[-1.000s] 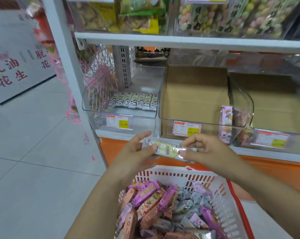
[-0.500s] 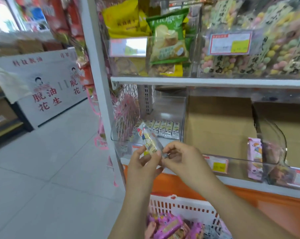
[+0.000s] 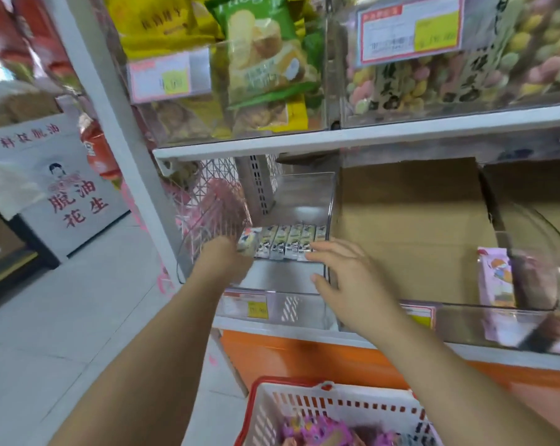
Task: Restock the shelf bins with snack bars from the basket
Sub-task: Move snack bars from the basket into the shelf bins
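I see the left hand [image 3: 225,263] reached over the front wall and into the clear bin [image 3: 331,217] on the lower shelf level. Only its back and wrist show and the fingers are hidden behind them, so I cannot tell how far they are curled or whether they grip anything. One snack bar [image 3: 249,241] lies tilted at the far edge of that hand, at the left end of the row of bars [image 3: 288,244]; I cannot tell if it is touching the hand or just beside it. The row lies side by side across the bin floor, wrappers pale with dark print. The right hand [image 3: 346,281] hovers over the right front part of the same bin, fingers straight and spread, thumb out to the side, holding nothing; its fingertips are near the right end of the row. A price label [image 3: 256,305] sits on the bin front below the left forearm. To the right, a cardboard box [image 3: 410,226] fills the next bin, with a pink packet [image 3: 494,278] upright beyond it. The basket [image 3: 304,399], white with a red rim, is at bottom centre between the forearms, with pink-wrapped bars [image 3: 311,429] inside. On the upper shelf [image 3: 336,140] a green bag [image 3: 262,59] stands behind clear plastic
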The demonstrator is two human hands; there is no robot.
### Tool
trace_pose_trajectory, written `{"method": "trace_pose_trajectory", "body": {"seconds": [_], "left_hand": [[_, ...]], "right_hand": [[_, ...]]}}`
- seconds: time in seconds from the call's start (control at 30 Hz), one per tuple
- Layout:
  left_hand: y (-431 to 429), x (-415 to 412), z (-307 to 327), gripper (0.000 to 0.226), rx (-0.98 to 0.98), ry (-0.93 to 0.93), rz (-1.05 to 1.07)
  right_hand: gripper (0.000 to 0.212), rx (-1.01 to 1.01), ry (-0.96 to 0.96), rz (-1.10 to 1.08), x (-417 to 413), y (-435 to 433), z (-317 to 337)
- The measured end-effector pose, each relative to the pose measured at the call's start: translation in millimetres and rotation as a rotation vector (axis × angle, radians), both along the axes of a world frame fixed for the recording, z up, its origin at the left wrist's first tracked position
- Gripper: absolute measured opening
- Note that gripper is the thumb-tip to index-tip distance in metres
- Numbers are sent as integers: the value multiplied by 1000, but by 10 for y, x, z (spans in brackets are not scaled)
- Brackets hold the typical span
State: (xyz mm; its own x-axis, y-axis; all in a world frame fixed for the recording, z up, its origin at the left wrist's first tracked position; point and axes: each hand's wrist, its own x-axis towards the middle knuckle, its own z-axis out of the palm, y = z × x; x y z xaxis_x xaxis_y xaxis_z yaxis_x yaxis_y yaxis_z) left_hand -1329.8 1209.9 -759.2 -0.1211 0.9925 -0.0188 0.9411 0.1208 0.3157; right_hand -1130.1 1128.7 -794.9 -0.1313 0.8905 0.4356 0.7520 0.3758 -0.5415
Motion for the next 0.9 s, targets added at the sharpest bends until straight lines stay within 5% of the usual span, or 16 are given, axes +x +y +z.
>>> {"method": "trace_pose_trajectory", "body": {"seconds": [0.13, 0.23, 0.5, 0.9], "left_hand": [[277, -103, -189, 22, -224, 271, -38], [399, -162, -326, 36, -331, 364, -82], [629, -300, -573, 35, -329, 479, -134], [389, -161, -392, 36, -151, 300, -121]], "right_hand": [[33, 16, 54, -7, -9, 22, -54], [33, 12, 74, -1, -11, 17, -56], [25, 27, 73, 10, -8, 11, -72], [25, 29, 2, 34, 28, -9, -27]]}}
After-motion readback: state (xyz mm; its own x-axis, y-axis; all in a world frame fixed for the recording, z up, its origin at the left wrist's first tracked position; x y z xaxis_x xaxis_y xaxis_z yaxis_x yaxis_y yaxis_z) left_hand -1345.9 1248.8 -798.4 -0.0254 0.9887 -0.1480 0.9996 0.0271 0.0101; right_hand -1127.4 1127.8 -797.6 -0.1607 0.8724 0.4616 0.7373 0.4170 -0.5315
